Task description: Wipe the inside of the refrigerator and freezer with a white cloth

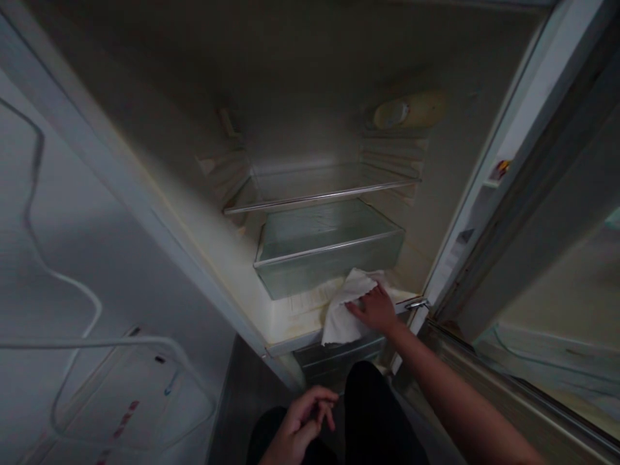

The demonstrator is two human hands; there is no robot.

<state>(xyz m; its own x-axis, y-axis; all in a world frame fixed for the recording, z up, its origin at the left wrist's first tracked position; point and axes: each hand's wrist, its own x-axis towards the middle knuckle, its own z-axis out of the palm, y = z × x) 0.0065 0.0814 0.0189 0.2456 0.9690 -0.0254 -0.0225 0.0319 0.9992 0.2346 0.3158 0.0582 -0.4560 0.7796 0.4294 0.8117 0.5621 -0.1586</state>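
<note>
While gripping the cloth point(340, 323) in the nearer right hand point(378, 311), with bulk toward nine o'clock, long axis one-to-seven, holds the left hand point(301, 420) empty, half-curled, toward seven.

The drawer point(329, 268) looks smooth and translucent. Before the drawer, the cloth point(340, 318) is soft, matt and creased; above the drawer, the shelf point(314, 183) looks glassy with shiny, metallic trim point(321, 196); left of the drawer, the liner point(227, 266) resembles smooth, dull plastic.

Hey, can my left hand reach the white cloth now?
Probably yes: the left hand looks empty, and nothing visible blocks the near side of the white cloth, though the right hand covers part.
</note>
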